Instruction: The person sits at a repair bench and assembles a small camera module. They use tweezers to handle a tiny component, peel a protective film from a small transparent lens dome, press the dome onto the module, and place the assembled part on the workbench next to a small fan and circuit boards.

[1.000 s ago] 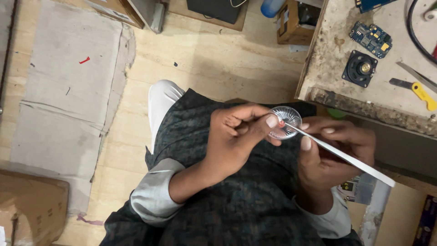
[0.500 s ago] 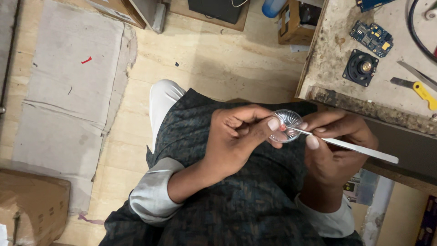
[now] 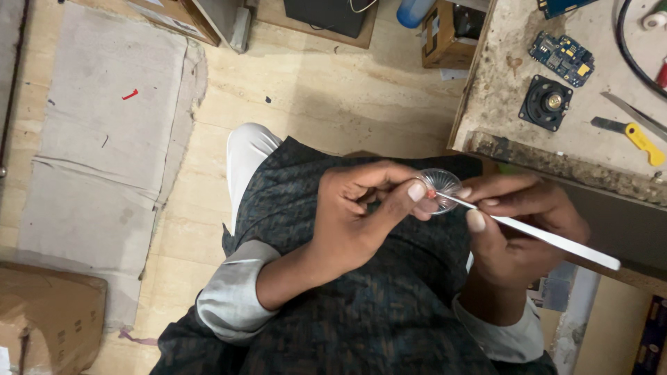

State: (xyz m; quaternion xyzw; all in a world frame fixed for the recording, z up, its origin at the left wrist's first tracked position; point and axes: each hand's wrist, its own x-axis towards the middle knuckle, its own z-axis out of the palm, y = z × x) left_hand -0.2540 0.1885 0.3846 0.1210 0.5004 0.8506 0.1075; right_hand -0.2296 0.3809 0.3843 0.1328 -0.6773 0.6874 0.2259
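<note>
My left hand (image 3: pixel 361 215) pinches a small round clear plastic piece (image 3: pixel 440 189) with fine ribs between thumb and fingers, held over my lap. My right hand (image 3: pixel 517 229) grips a long thin white stick-like tool (image 3: pixel 549 239); its pointed tip touches the clear piece near a small reddish spot at my left thumb. Both hands are close together above my dark patterned garment (image 3: pixel 361 312).
A worn workbench (image 3: pixel 500 90) at upper right carries a blue circuit board (image 3: pixel 563 57), a small black speaker (image 3: pixel 547 103), a yellow-handled cutter (image 3: pixel 632 135), tweezers and a black cable. Cardboard sheets (image 3: pixel 97 132) lie on the floor at left; boxes stand along the top.
The white tool's free end has swung slightly, and my right hand shifted a little. The tip stays on the clear piece in my left hand.
</note>
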